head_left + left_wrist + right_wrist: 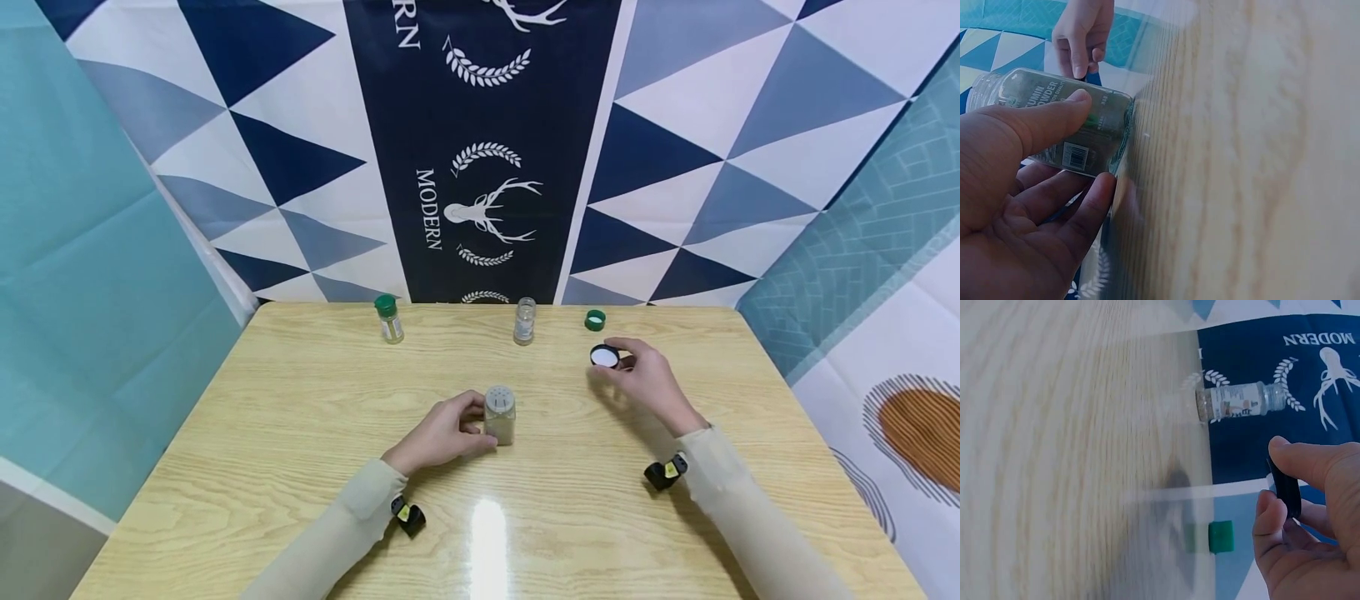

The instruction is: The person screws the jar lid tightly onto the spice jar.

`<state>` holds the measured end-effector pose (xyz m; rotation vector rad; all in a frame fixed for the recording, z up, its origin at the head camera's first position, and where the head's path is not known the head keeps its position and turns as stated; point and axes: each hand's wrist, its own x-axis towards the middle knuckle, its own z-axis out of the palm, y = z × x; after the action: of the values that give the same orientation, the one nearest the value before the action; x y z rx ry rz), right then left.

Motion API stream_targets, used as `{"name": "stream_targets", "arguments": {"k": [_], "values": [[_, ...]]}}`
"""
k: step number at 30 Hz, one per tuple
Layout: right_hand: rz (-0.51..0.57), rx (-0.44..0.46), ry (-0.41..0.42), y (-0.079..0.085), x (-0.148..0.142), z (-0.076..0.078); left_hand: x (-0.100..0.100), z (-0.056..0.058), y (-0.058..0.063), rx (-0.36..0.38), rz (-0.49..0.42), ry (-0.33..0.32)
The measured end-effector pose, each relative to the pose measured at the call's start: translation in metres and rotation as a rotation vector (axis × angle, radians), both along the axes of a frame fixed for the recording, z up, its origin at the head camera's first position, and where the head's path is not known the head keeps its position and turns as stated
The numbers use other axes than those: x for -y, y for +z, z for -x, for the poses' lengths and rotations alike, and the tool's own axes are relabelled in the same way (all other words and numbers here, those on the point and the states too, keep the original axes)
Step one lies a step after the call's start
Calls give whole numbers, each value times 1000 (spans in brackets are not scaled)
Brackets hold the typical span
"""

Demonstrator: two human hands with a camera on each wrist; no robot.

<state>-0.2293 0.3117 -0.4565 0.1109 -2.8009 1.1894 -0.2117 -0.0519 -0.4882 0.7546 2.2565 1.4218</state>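
My left hand (444,429) holds a square glass jar of cumin powder (500,421) between thumb and fingers. The jar is upright at the table's middle, with a perforated shaker top uncovered. Its label reads cumin powder in the left wrist view, where my thumb (1060,119) lies across the glass. My right hand (647,379) pinches a round black lid (604,357) above the table, its white inside facing up toward the head view. Just beyond that hand, a green cap (595,320) lies on the table with its white inside showing.
Toward the back edge stand an uncapped clear glass bottle (525,322) and, farther left, a small bottle with a green cap (388,318). The wooden table (300,400) ends at a patterned cloth backdrop (480,150).
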Motion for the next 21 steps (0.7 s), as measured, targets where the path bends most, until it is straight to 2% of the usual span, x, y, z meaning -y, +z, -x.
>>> {"name": "stream_targets", "arguments": {"k": [11,21], "values": [[34,-61,35,7,15,-12,0,0,1,1,0,0],[4,-114,67,19,30,-20,1,0,0,-15,-3,-4]]}}
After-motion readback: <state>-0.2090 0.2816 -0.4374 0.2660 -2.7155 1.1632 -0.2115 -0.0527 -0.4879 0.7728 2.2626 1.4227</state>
